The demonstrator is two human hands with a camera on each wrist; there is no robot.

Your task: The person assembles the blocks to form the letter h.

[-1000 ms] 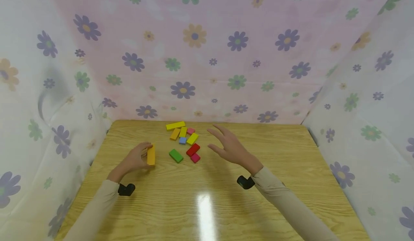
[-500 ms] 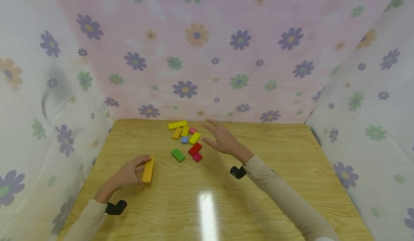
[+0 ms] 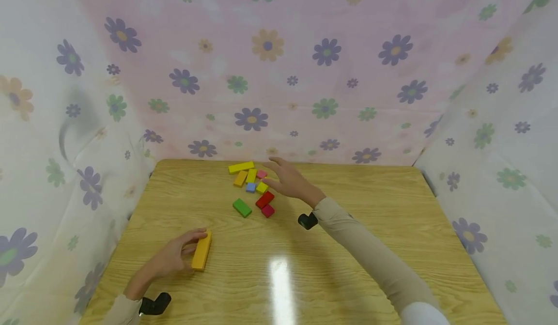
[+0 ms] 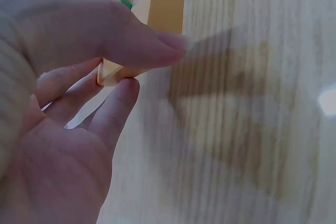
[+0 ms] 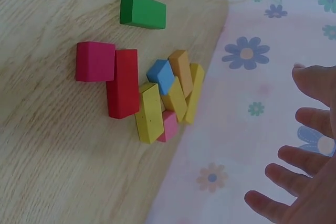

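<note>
My left hand (image 3: 172, 257) pinches a long orange-yellow block (image 3: 202, 251) at the front left of the table. In the left wrist view the thumb lies across this block (image 4: 167, 11) and a fingertip touches its lower end; the shadow falls apart from it on the wood. Over the right side of a block cluster hangs my right hand (image 3: 293, 179), fingers spread and holding nothing. It partly covers a yellow block (image 3: 261, 188) in the head view. Beside that one lie a blue block (image 5: 161, 76), a pink block (image 5: 168, 125) and a red block (image 5: 124, 83).
A green block (image 3: 241, 208) lies apart at the cluster's near left. A magenta block (image 3: 268, 210) touches the red one. Towards the back are an orange block (image 3: 240, 178), a yellow block (image 3: 251, 176) and a long yellow block (image 3: 241, 167). Flowered cloth (image 3: 287, 97) walls the table.
My left hand has brought the orange-yellow block nearer to the front edge. Meanwhile the right hand has shifted left and slightly farther back, over the cluster.
</note>
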